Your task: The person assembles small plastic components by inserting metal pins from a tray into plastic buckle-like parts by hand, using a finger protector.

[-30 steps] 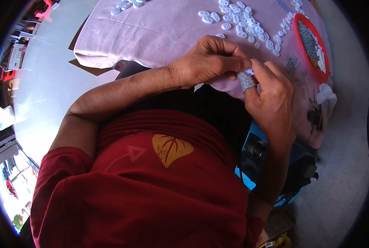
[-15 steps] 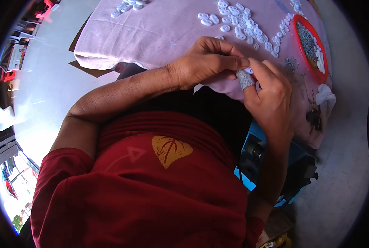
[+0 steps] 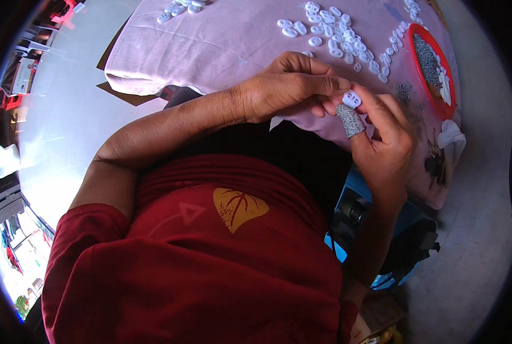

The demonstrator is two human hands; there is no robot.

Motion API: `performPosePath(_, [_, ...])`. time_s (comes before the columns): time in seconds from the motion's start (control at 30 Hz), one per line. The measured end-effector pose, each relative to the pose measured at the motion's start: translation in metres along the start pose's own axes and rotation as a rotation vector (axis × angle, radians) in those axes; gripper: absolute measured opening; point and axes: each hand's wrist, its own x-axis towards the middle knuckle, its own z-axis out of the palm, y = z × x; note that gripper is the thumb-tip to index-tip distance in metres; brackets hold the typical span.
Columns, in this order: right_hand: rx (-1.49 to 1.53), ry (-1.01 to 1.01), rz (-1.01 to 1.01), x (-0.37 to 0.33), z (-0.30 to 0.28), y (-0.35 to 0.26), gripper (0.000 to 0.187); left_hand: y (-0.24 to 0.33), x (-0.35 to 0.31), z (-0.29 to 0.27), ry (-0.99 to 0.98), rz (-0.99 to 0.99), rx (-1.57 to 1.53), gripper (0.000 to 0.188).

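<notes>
The right hand (image 3: 387, 135) is pinching one white piece (image 3: 352, 100) over the pink cloth (image 3: 210, 54), the left hand (image 3: 293, 86) is crowding alongside, hold unreadable, while loose white pieces (image 3: 336, 50) are lying beyond, finished or not unclear.

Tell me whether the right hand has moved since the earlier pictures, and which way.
Yes. Judged against the red bowl, the right hand has shifted slightly rightward and down in the picture.
</notes>
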Motion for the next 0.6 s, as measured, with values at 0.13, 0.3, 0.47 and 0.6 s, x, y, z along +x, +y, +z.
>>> performPosePath(0.13, [0.019,0.015,0.031,-0.001,0.000,-0.006,0.031,-0.004,0.001,-0.002,-0.043,0.023,0.047,0.015])
performPosePath(0.3, [-0.015,0.012,-0.011,-0.001,0.005,-0.006,0.029,-0.006,-0.003,-0.002,-0.016,0.097,0.096,0.014])
performPosePath(0.47, [0.115,0.062,-0.014,-0.007,0.014,0.008,0.029,0.007,-0.004,0.002,0.016,-0.032,0.177,0.011])
performPosePath(0.6, [0.164,0.066,0.262,-0.017,0.015,0.026,0.025,0.018,-0.002,-0.034,0.133,0.366,0.578,0.014])
